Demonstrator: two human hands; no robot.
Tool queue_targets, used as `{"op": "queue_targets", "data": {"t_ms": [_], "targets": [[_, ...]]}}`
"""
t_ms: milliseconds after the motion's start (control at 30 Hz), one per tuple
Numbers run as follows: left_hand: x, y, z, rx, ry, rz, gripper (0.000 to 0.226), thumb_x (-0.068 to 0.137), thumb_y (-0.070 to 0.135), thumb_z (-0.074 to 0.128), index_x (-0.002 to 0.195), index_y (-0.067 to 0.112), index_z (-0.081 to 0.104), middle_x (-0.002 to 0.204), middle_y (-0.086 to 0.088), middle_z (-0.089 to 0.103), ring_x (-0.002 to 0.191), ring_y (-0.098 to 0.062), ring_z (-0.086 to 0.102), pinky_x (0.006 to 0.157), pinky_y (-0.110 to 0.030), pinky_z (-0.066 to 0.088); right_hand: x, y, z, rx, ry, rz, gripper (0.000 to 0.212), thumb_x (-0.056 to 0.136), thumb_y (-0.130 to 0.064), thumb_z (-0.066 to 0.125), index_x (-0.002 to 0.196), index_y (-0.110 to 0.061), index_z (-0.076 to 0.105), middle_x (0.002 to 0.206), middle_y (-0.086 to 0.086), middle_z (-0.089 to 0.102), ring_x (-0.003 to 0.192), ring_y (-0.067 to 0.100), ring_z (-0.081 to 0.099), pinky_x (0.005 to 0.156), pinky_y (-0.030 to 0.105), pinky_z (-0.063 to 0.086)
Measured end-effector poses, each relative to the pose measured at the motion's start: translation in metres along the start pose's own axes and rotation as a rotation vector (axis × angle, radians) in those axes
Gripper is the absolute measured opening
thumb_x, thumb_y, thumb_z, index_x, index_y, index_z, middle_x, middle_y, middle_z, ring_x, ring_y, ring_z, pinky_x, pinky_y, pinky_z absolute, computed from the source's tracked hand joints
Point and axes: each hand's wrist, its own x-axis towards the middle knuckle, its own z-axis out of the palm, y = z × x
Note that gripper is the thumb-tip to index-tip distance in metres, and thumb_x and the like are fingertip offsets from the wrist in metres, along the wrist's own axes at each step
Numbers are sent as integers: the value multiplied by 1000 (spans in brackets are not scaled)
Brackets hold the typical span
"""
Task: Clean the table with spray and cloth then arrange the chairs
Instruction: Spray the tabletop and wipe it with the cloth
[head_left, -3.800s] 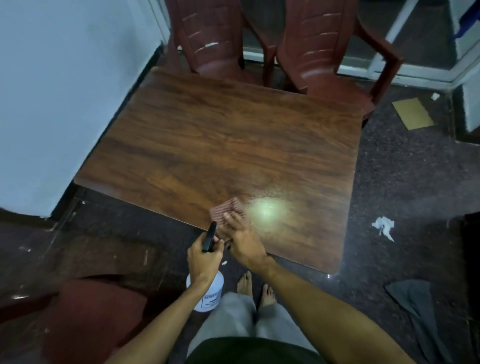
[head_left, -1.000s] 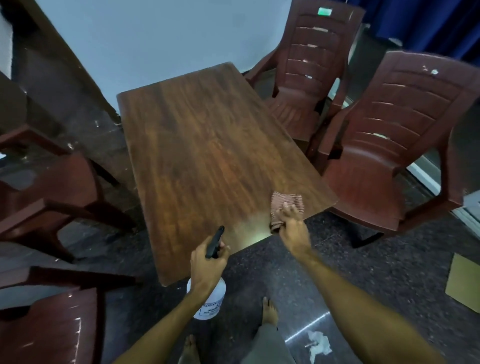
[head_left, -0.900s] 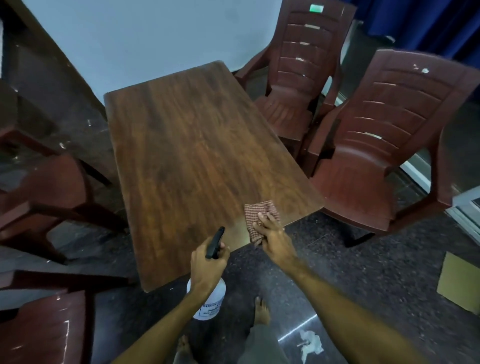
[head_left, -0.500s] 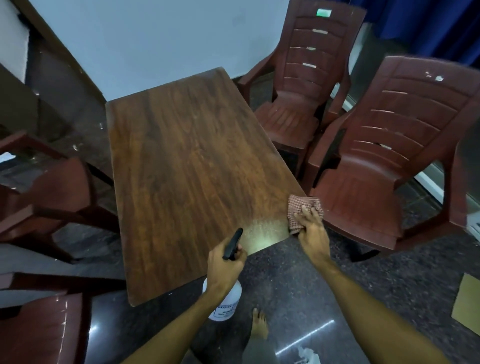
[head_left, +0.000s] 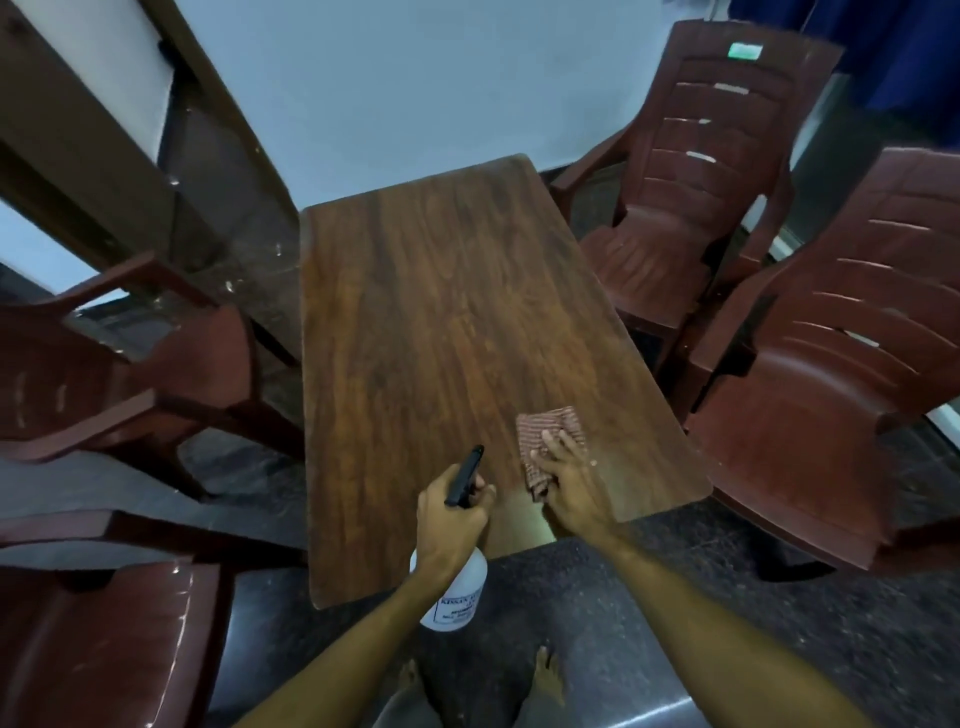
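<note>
A brown wooden table (head_left: 441, 322) stretches away from me. My right hand (head_left: 571, 488) lies with spread fingers on a red checked cloth (head_left: 545, 431) near the table's near right corner, pressing it onto the wood. My left hand (head_left: 452, 525) grips the neck of a white spray bottle (head_left: 457, 592) with a black nozzle, held just over the near edge. Two maroon plastic chairs stand to the right, one far (head_left: 691, 182) and one near (head_left: 831, 374). Two more chairs stand to the left, one at mid height (head_left: 104, 364) and one at the bottom (head_left: 93, 639).
A pale wall runs behind the table. A dark wooden frame (head_left: 104, 135) leans at the upper left. The floor is dark speckled stone (head_left: 727, 613), and my bare feet (head_left: 548, 680) show below the table's near edge.
My right hand has slid the cloth left, from the table's right corner inward onto the surface. The view has shifted so I face the table's short end squarely. The bottle stays held.
</note>
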Motion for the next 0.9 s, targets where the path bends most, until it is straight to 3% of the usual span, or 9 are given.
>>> {"op": "queue_targets", "data": {"t_ms": [33,167,233,333,500,600,667,767,900], "targets": [[4,-2,-9,-7,17,-7,13,84,7,75,78,13,65,70,-3,66,66,-17,62,60,-24,50,8,-4,4,28,-24,-14,59,73,-9,50,129,-17,66,154,4,42,144,32,33,116,51,31],[23,-23,-58,-32,111,-46,13,85,7,76,79,13,66,70,-3,67,64,-12,63,62,-22,50,48,-35,12,79,157,335,51,80,3,57,127,-13,67,153,9,43,145,33,29,120,47,23],[35,-36,-87,-9,160,-61,13,85,9,76,78,14,66,70,-1,67,65,-10,63,60,-17,48,56,-69,37,46,127,171,48,82,-1,56,127,-12,67,154,10,42,146,34,29,119,45,22],[58,-53,-128,15,216,-70,12,85,6,75,79,9,66,70,-6,67,70,-12,64,56,-9,45,64,-115,73,-16,-126,-220,55,82,-4,55,135,-18,61,157,3,37,147,30,28,120,49,21],[100,-98,-188,32,246,-143,13,86,13,75,79,13,64,72,-2,68,69,-13,65,60,-11,46,127,-177,103,17,-72,89,52,85,-4,56,135,-16,61,159,5,35,150,27,20,116,56,28],[126,-118,-214,7,209,-178,15,86,16,75,77,16,63,70,0,68,71,-18,67,68,-31,53,131,-215,138,-28,-196,-182,56,84,-5,59,138,-22,58,161,0,30,150,26,20,115,56,30],[144,-127,-230,5,191,-202,15,86,16,75,77,16,62,70,0,67,72,-19,66,69,-34,53,146,-232,153,-38,-262,-237,60,85,-4,58,140,-27,56,162,-8,27,151,22,18,117,58,25],[166,-134,-249,-17,208,-227,12,86,14,74,79,15,65,72,0,68,73,-15,66,68,-30,52,179,-253,158,-24,-211,-31,56,89,-6,58,142,-24,53,162,-5,26,152,21,13,116,63,23],[188,-145,-268,-30,200,-208,13,88,15,74,79,14,64,71,2,66,71,-9,63,59,-10,44,133,-271,180,-123,-285,-334,63,88,-20,47,150,-27,40,165,-3,18,154,22,6,112,58,35]]}}
